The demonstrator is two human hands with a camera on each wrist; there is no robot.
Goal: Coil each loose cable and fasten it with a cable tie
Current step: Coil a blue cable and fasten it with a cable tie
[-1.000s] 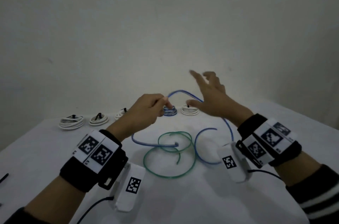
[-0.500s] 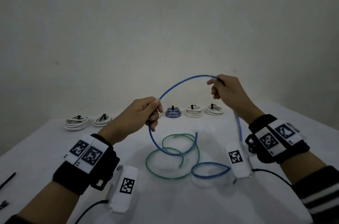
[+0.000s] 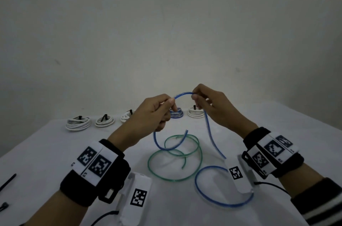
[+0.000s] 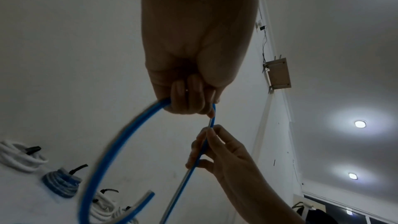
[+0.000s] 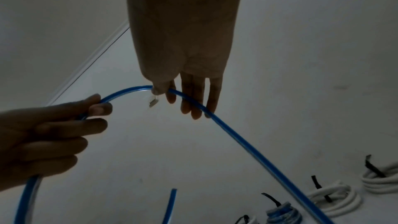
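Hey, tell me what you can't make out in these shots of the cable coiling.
- Blue cable: in the head view, the right wrist camera mount covers part of its table loop.
- Blue cable's free end: motion-blurred in the left wrist view.
- Tied white coil: partly behind the left hand in the head view.
- Black cable ties: cut off by the head view's left edge.

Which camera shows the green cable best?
The head view: the green cable lies whole on the table in loose loops, untouched, under the blue cable that both hands hold. Neither wrist view shows it at all.
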